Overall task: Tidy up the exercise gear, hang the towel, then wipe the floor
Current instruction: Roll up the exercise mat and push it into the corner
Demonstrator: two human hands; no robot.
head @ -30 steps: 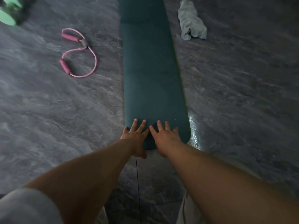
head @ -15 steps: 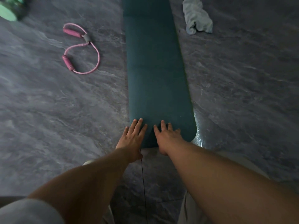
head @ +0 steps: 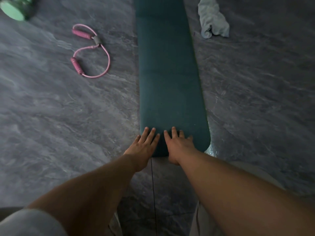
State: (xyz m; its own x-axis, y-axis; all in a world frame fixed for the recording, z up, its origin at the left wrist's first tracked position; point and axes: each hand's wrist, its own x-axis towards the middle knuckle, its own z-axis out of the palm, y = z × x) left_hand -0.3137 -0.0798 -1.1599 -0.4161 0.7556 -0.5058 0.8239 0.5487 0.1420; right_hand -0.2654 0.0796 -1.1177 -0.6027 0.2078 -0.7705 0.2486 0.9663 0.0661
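A dark teal exercise mat (head: 167,79) lies flat on the grey marbled floor, running away from me. My left hand (head: 142,147) rests on its near left corner with straight fingers. Beside it my right hand (head: 178,144) lies flat on the near edge, fingers spread. To the mat's left lies a pink figure-eight resistance band (head: 88,51) with two foam handles. At the upper right, a crumpled grey towel (head: 213,21) lies on the floor next to the mat.
A mint-green object (head: 14,9) sits blurred at the top left corner. A dark tile joint (head: 153,193) runs toward me between my forearms. A wet sheen (head: 212,150) shows on the floor by the mat's near right corner.
Both hands stay at the mat's near end; the left hand has shifted slightly left, toward the corner. The view has drifted, so the band and the towel sit a little more to the right.
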